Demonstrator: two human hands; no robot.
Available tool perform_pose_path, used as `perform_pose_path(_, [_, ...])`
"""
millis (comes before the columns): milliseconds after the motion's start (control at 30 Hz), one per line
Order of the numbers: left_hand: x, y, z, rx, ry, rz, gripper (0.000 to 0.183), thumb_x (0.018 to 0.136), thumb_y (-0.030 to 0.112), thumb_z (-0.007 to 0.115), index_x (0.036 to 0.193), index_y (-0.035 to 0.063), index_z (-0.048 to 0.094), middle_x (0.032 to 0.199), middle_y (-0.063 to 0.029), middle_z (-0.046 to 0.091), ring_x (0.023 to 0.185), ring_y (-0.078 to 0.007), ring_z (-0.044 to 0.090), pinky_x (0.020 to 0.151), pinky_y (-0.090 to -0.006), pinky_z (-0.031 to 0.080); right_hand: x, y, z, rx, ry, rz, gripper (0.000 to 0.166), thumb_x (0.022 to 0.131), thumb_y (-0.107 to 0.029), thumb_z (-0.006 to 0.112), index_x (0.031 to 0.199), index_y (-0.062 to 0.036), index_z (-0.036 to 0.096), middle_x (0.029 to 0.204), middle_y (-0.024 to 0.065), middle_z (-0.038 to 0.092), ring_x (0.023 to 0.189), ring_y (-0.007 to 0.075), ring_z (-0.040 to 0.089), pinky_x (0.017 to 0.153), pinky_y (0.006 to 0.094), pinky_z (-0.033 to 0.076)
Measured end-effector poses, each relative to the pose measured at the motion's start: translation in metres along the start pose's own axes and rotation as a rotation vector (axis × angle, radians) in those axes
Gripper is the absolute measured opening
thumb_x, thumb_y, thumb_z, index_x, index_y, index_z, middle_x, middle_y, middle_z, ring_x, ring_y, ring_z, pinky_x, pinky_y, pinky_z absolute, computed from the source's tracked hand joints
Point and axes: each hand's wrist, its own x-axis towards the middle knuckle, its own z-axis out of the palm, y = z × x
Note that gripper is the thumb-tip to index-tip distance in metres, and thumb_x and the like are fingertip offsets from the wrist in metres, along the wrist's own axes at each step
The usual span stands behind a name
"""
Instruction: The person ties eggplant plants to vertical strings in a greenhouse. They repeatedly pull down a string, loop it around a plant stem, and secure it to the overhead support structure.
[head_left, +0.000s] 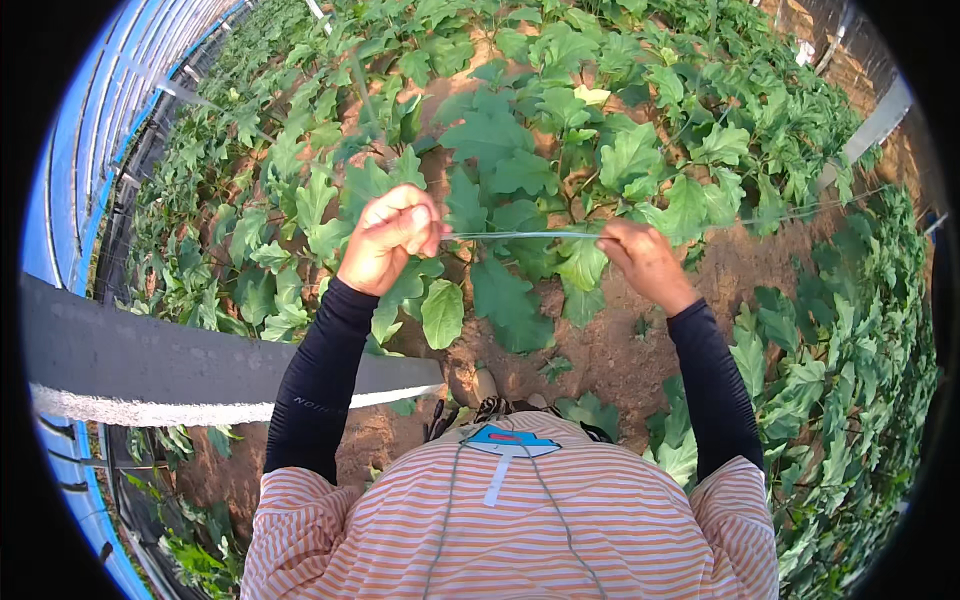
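Note:
Between my two hands a thin translucent plastic string (523, 235) is stretched almost level. My left hand (395, 238) is closed in a fist on its left end, thumb on top. My right hand (646, 259) pinches the string at the other end, back of the hand facing up. A fainter length of string runs on from the right hand towards the right edge. Directly under the string stand leafy eggplant-like plants (510, 296) with broad lobed leaves. Both forearms wear dark sleeves.
A thick grey post (187, 315) with a white edge juts in from the left, close to my left forearm. Dense rows of plants (832, 375) line the right side, with brown soil (600, 367) between rows. Blue sheeting (82, 172) walls the left; another metal post (885, 116) stands right.

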Motion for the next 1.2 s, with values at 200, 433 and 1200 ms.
perform_pose_path(200, [-0.080, 0.031, -0.106, 0.002, 0.354, 0.217, 0.016, 0.090, 0.020, 0.057, 0.091, 0.0054, 0.051, 0.059, 0.0025, 0.039, 0.062, -0.0120, 0.044, 0.089, -0.0350, 0.042, -0.109, 0.145, -0.130, -0.799, 0.142, 0.072, 0.011, 0.087, -0.013, 0.054, 0.093, -0.0036, 0.056, 0.088, 0.0135, 0.058, 0.091, 0.0339, 0.053, 0.089, 0.0425, 0.038])
perform_pose_path(433, [-0.068, -0.036, -0.061, 0.292, 0.305, -0.145, 0.012, 0.089, 0.017, 0.057, 0.089, 0.0045, 0.056, 0.075, -0.0040, 0.059, 0.073, -0.0121, 0.053, 0.079, -0.0289, 0.042, -0.268, 0.202, 0.020, -0.456, -0.381, 0.366, 0.022, 0.088, -0.022, 0.053, 0.076, -0.0049, 0.051, 0.070, 0.0172, 0.052, 0.075, 0.0389, 0.052, 0.066, 0.0490, 0.040])
perform_pose_path(1200, [-0.296, -0.280, -0.165, 0.604, 0.936, -0.999, 0.020, 0.090, 0.015, 0.048, 0.082, -0.0011, 0.056, 0.063, -0.0107, 0.064, 0.047, -0.0165, 0.058, 0.042, -0.0284, 0.046, -0.305, 0.207, -0.027, -0.704, -0.671, 0.506, 0.012, 0.086, -0.019, 0.054, 0.086, -0.0074, 0.053, 0.088, 0.0081, 0.057, 0.098, 0.0274, 0.051, 0.095, 0.0465, 0.033])
